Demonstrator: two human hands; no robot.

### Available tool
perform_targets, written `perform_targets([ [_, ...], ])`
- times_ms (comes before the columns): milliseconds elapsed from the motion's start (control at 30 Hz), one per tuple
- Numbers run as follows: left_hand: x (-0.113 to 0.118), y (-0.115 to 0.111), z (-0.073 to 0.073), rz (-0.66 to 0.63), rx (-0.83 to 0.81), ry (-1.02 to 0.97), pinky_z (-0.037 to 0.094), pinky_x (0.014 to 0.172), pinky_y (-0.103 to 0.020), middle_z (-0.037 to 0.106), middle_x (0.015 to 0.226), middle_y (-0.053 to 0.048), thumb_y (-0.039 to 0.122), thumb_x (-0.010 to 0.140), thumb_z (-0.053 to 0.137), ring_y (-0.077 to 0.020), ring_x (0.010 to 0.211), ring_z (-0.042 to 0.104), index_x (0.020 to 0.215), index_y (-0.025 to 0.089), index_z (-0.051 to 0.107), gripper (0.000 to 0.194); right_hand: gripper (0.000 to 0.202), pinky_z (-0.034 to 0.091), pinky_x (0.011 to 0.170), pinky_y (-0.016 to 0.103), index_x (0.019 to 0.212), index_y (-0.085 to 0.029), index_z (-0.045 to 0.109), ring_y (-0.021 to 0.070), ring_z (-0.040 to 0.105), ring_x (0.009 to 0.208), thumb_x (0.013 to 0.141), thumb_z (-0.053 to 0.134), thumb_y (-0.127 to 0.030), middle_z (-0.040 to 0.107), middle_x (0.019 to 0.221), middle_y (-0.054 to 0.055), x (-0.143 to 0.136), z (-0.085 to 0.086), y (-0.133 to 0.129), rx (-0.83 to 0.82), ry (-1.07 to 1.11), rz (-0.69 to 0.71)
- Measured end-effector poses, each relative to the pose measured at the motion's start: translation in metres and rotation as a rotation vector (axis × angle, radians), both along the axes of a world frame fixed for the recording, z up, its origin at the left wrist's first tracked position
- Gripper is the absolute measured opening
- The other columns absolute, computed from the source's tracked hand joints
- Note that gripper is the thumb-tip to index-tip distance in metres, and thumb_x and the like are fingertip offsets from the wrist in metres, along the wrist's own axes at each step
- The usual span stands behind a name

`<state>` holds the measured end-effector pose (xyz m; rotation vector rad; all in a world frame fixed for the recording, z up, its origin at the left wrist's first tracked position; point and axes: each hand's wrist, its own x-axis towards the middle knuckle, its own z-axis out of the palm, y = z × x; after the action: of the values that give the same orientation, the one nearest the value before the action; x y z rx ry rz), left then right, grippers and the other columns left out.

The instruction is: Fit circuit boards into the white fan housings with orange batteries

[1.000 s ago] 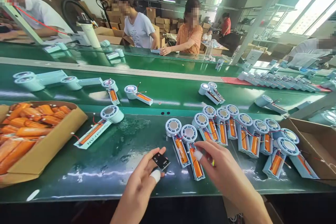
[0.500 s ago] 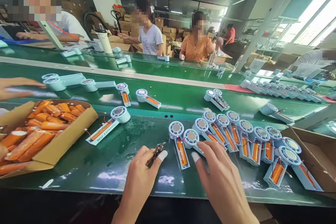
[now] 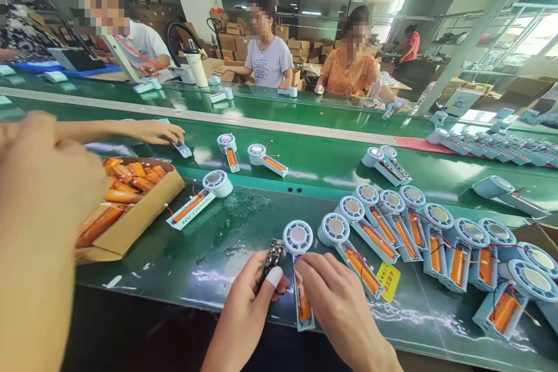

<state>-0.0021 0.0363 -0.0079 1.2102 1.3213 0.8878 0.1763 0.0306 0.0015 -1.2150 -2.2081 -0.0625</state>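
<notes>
My left hand (image 3: pixel 255 302) pinches a small black circuit board (image 3: pixel 273 256) between thumb and fingers, just left of a light-blue handheld fan (image 3: pixel 298 237). That fan lies face up, its open handle holding an orange battery (image 3: pixel 304 296) and reaching the table's front edge. Curled fingers of my right hand (image 3: pixel 344 302) close on the upper part of this handle; the fingertips and any wire between them are partly hidden. To the right lies another open fan (image 3: pixel 335 228) with an orange battery, beside a yellow label (image 3: pixel 387 282).
Several open fans (image 3: pixel 457 261) crowd the right side. At left stand a cardboard box (image 3: pixel 143 221) of orange batteries and a fan marked SpeedFAN (image 3: pixel 218 183). A co-worker's arm (image 3: pixel 148 131) reaches over the belt (image 3: pixel 322 157); another blurred arm (image 3: pixel 39 232) fills the left foreground. People sit opposite.
The nearest fan has come closer to the table edge, and my right hand has closed on its handle. My left hand still holds the board. Co-workers' arms have reached in from the left.
</notes>
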Motion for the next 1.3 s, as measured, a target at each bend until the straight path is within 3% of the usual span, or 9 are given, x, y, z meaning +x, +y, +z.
perform_targets([
  [200,-0.007,-0.024,0.006,0.269,0.009,-0.008,0.049,0.048,-0.024,0.068,0.081,0.001,0.057,0.088,0.058,-0.0128,0.051,0.056,0.145,0.029,0.035,0.067,0.024,0.054,0.072,0.028,0.114,-0.020,0.063,0.0166,0.067,0.081,0.102,0.045,-0.011,0.073,0.110,0.009,-0.001,-0.010,-0.004,-0.031,0.128,0.130],
  [300,-0.015,-0.029,0.008,0.280,-0.077,-0.046,0.044,0.040,-0.023,0.069,0.080,0.000,0.060,0.084,0.063,-0.0115,0.043,0.053,0.129,0.027,0.048,0.058,0.026,0.054,0.068,0.028,0.113,-0.021,0.065,0.0161,0.066,0.080,0.102,0.043,-0.012,0.073,0.113,0.010,0.000,-0.011,0.000,-0.041,0.128,0.177],
  [400,-0.023,-0.031,0.004,0.201,-0.140,-0.212,0.057,0.055,-0.032,0.075,0.103,-0.014,0.069,0.071,0.072,-0.0240,0.071,0.071,0.113,0.021,0.061,0.065,0.028,0.054,0.069,0.027,0.115,-0.021,0.064,0.0161,0.067,0.082,0.103,0.040,-0.012,0.074,0.108,0.009,-0.001,-0.013,0.003,-0.098,0.176,0.216],
  [500,-0.026,-0.034,0.000,0.177,-0.117,-0.362,0.058,0.083,-0.041,0.065,0.135,-0.019,0.068,0.059,0.083,-0.0359,0.113,0.066,0.122,0.024,0.062,0.080,0.020,0.053,0.068,0.025,0.107,-0.020,0.065,0.0151,0.067,0.076,0.100,0.047,-0.015,0.074,0.091,0.004,-0.002,-0.014,0.004,-0.229,0.348,0.128],
  [633,-0.027,-0.036,0.002,0.227,-0.089,-0.028,0.054,0.075,-0.029,0.076,0.080,-0.004,0.059,0.076,0.073,-0.0218,0.077,0.070,0.099,0.024,0.069,0.042,0.014,0.053,0.067,0.022,0.094,-0.022,0.068,0.0140,0.067,0.074,0.096,0.055,-0.018,0.073,0.086,0.002,-0.003,-0.013,0.003,-0.433,0.554,0.069],
  [733,-0.027,-0.033,0.007,0.158,0.038,0.308,0.035,0.048,-0.023,0.044,0.045,0.005,0.059,0.086,0.060,-0.0119,0.045,0.043,0.062,0.021,0.057,0.044,0.019,0.055,0.077,0.025,0.101,-0.022,0.071,0.0164,0.070,0.088,0.097,0.053,-0.016,0.074,0.096,0.004,-0.002,-0.012,0.001,-0.466,0.611,0.110],
  [800,-0.026,-0.028,0.009,0.120,0.202,0.450,0.032,0.047,-0.023,0.043,0.049,0.004,0.054,0.089,0.056,-0.0109,0.046,0.040,0.052,0.020,0.048,0.051,0.020,0.055,0.077,0.026,0.105,-0.023,0.071,0.0165,0.069,0.087,0.096,0.054,-0.015,0.074,0.095,0.003,-0.002,-0.013,0.000,-0.441,0.606,0.090],
  [933,-0.022,-0.020,0.007,0.095,0.471,0.482,0.048,0.068,-0.022,0.066,0.080,-0.004,0.041,0.093,0.051,-0.0161,0.071,0.062,0.073,0.020,0.068,0.034,0.023,0.054,0.073,0.026,0.108,-0.023,0.070,0.0159,0.066,0.083,0.093,0.058,-0.011,0.073,0.088,0.002,-0.006,-0.014,0.000,-0.373,0.577,0.064],
  [1300,-0.009,-0.028,-0.009,0.077,0.275,0.380,0.045,0.053,-0.020,0.059,0.056,0.001,0.044,0.097,0.041,-0.0132,0.051,0.054,0.071,0.020,0.061,0.040,0.026,0.053,0.076,0.031,0.104,-0.022,0.067,0.0200,0.062,0.086,0.092,0.052,-0.004,0.071,0.097,0.005,-0.022,-0.011,-0.002,-0.199,0.398,0.043],
])
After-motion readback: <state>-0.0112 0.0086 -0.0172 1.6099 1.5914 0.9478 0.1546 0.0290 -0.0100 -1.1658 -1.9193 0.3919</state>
